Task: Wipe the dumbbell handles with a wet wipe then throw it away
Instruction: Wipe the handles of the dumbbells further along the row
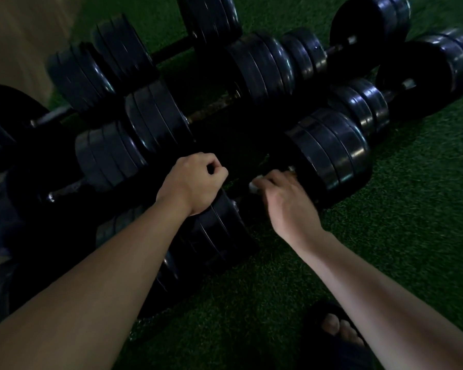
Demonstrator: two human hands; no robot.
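Note:
Several black dumbbells lie in rows on green turf in dim light. My right hand grips a white wet wipe wrapped on the handle of the nearest dumbbell, right beside its right-hand weight stack. The handle itself is mostly hidden under the hand and in shadow. My left hand is curled into a loose fist and rests on the top of that dumbbell's left-hand weight stack. I see nothing held in its fingers.
More dumbbells fill the area behind and to the left, packed close together. Green artificial turf stretches to the right and front. My foot in a dark sandal stands at the bottom right. A pale floor strip shows top left.

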